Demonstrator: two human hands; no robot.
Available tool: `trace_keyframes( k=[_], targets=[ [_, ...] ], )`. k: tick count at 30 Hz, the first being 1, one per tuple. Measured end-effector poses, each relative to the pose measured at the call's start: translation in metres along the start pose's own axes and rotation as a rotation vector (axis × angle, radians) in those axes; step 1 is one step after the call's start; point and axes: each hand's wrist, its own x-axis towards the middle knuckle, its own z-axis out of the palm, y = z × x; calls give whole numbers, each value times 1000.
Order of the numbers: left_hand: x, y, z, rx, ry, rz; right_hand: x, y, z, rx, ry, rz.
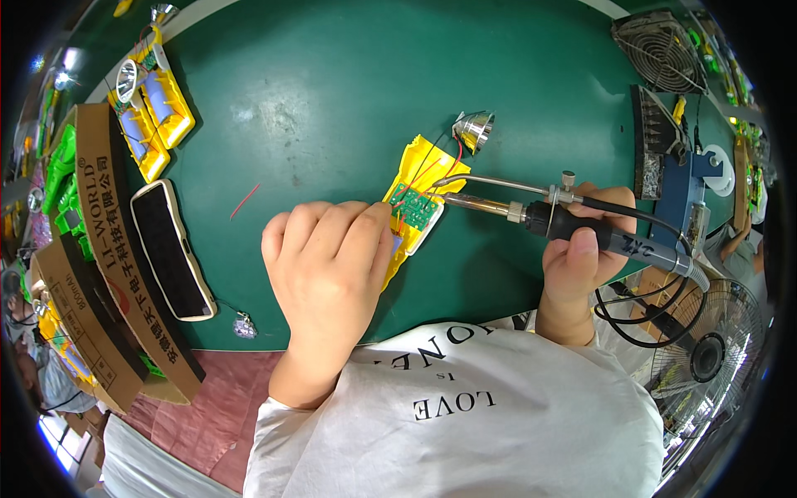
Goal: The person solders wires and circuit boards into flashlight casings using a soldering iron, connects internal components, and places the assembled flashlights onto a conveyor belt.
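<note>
In my right hand (586, 249) is a soldering iron (573, 228) with a thin metal feed tube clamped along it. Its tip meets a green circuit board (415, 207) inside a yellow plastic lamp housing (432, 158). My left hand (328, 274) is closed at the housing's left edge, its knuckles upward; the fingertips are mostly hidden, so any wire pinched there cannot be made out. Red and black wires run from the board to a silver reflector cup (474, 131), which lies just beyond the housing. Part of a lilac battery cell (397, 243) shows beside my left fingers.
More yellow housings with lilac cells (158, 100) lie far left. A phone (173, 249), cardboard boxes (124, 257) and a loose red wire (244, 202) are at left. A blue stand (682, 191) and fan unit (662, 51) stand right; the iron's black cable (639, 319) loops below.
</note>
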Motion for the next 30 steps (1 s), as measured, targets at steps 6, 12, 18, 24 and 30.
trace_keyframes(
  k=[6, 12, 18, 24, 30],
  targets=[
    [-1, -4, 0, -106, -24, -40, -2, -1, 8, 0, 42, -10],
    [1, -7, -2, -126, -32, 7, 0, 6, 0, 106, -71, -105],
    [7, -4, -4, -128, -56, 2, -4, 9, 0, 86, -147, -96],
    [8, -4, -3, -114, -76, -7, -3, 10, 1, 114, -200, -85],
    [8, -4, -4, -98, -80, -10, -4, 7, 2, 114, -214, -41]
  ],
)
